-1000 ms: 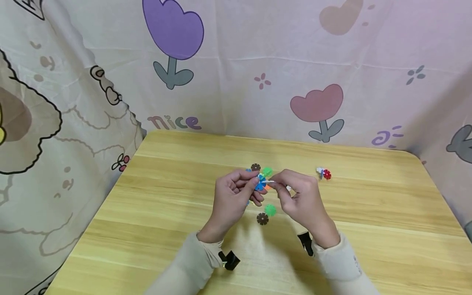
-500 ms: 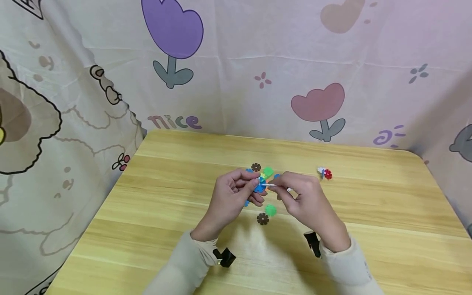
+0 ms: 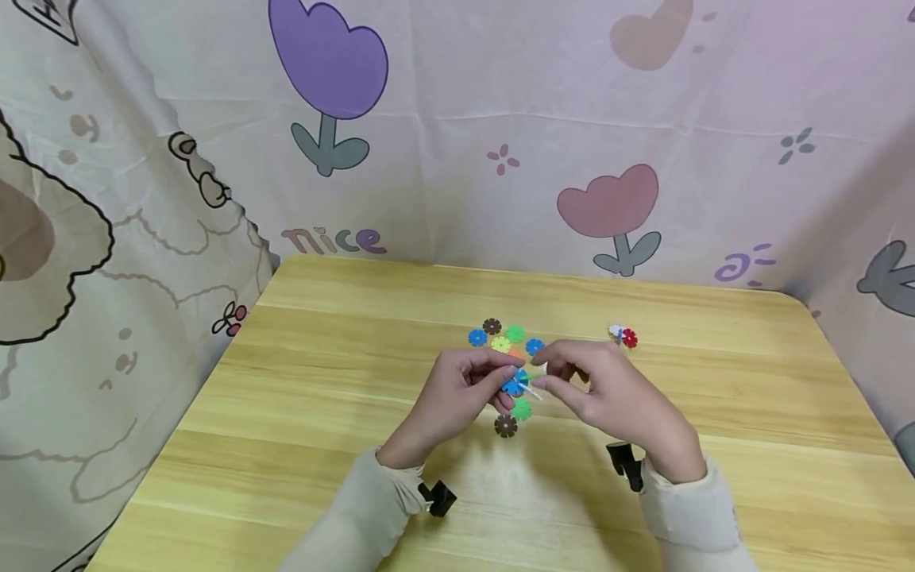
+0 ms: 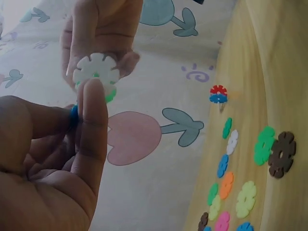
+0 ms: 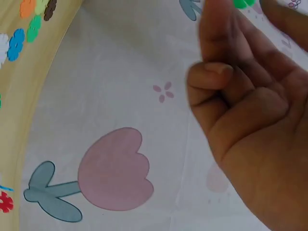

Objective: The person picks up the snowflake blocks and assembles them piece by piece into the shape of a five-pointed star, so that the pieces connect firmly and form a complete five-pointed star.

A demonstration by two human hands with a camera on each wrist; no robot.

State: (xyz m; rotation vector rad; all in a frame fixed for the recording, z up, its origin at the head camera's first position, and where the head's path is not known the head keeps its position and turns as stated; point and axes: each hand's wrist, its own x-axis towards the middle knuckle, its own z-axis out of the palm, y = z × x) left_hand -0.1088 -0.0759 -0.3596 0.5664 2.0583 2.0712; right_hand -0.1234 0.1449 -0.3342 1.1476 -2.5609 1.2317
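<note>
In the head view my left hand (image 3: 468, 389) pinches a blue notched plastic disc (image 3: 512, 388) between thumb and fingers, above the table. A white notched disc (image 4: 96, 66) and a green disc (image 4: 111, 94) stand out from it at angles; in the left wrist view the white one faces the camera and partly covers the green. Only a sliver of the blue disc shows there between the fingertips. My right hand (image 3: 600, 385) is just right of these joined discs, its thumb and index finger spread apart on either side of the green edge, the other fingers bent.
Several loose notched discs lie beneath and beyond the hands, among them a yellow disc (image 3: 500, 344), blue disc (image 3: 477, 338) and brown disc (image 3: 505, 426). A joined cluster with a red disc (image 3: 629, 338) lies farther right on the wooden table (image 3: 300, 397). A printed curtain (image 3: 443, 159) hangs behind.
My right thumb and index finger, which pinched the white disc, have parted from it. The joined discs have turned, with green now showing, and my left hand has shifted slightly right and down in view.
</note>
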